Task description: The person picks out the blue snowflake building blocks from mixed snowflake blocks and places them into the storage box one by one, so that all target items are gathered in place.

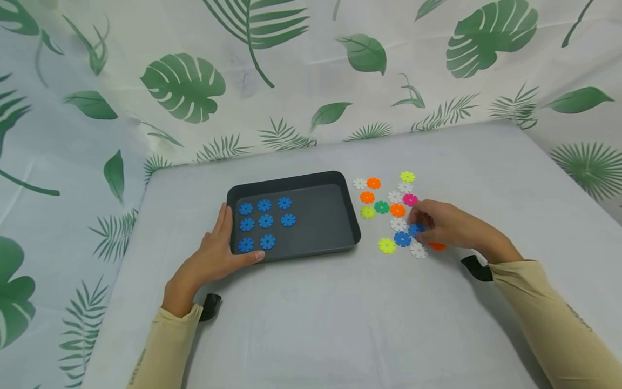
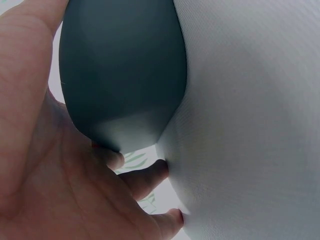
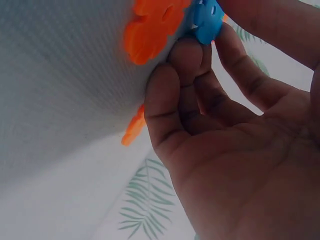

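Note:
My right hand (image 1: 447, 226) pinches a blue notched plastic disc (image 3: 208, 20) between thumb and fingertips, low over a loose group of discs. Right by it lie another blue disc (image 1: 402, 239), a white disc (image 1: 418, 250) and an orange disc (image 1: 437, 246) partly hidden under the hand. At the left end of the dark grey tray (image 1: 323, 216), my left hand (image 1: 217, 249) rests against the corner. Its fingers lie nearly straight along the side wall, the thumb along the front rim. Several blue discs (image 1: 265, 221) lie in rows in the tray's left half.
Between tray and right hand, more discs are spread over the grey-white cloth: orange (image 1: 367, 197), yellow-green (image 1: 386, 246), green (image 1: 382, 207), pink (image 1: 410, 200) and white. A leaf-print curtain (image 1: 291, 70) hangs behind the table and at its sides.

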`<state>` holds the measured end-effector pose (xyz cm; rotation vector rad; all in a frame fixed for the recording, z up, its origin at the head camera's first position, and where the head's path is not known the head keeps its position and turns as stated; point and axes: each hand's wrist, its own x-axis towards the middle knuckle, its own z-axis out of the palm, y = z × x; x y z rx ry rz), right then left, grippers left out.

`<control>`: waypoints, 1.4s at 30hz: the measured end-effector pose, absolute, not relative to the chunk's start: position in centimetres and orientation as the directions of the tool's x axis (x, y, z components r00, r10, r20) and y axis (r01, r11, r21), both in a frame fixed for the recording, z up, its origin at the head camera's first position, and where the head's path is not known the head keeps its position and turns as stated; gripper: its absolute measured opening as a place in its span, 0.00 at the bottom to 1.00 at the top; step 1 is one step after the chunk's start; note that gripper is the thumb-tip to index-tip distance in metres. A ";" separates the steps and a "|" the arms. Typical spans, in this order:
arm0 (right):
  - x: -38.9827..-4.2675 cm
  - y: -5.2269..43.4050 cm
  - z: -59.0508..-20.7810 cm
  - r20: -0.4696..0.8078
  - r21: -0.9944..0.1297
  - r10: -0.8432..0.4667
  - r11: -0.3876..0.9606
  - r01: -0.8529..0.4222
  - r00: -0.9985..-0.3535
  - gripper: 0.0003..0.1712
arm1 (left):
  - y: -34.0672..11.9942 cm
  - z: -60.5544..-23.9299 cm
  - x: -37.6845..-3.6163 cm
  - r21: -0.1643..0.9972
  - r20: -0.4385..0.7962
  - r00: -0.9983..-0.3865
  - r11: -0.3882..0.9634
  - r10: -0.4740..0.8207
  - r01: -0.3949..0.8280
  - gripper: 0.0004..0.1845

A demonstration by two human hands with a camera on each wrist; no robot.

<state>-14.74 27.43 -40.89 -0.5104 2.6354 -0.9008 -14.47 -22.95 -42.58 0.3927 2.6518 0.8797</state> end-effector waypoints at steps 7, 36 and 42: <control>-14.7 27.4 -40.7 -0.142 -0.618 -0.416 0.746 -0.248 -0.898 0.11 | -23.1 -42.9 -14.6 0.618 -0.214 -0.912 0.772 0.351 0.152 0.74; -15.8 25.7 -38.1 -0.055 -0.717 -0.382 0.659 -0.230 -0.922 0.07 | -23.0 -42.7 -14.6 0.612 -0.221 -0.914 0.778 0.340 0.141 0.74; -16.2 24.2 -37.6 -0.048 -0.736 -0.393 0.636 -0.233 -0.918 0.07 | -23.1 -42.6 -14.6 0.614 -0.221 -0.912 0.776 0.346 0.146 0.74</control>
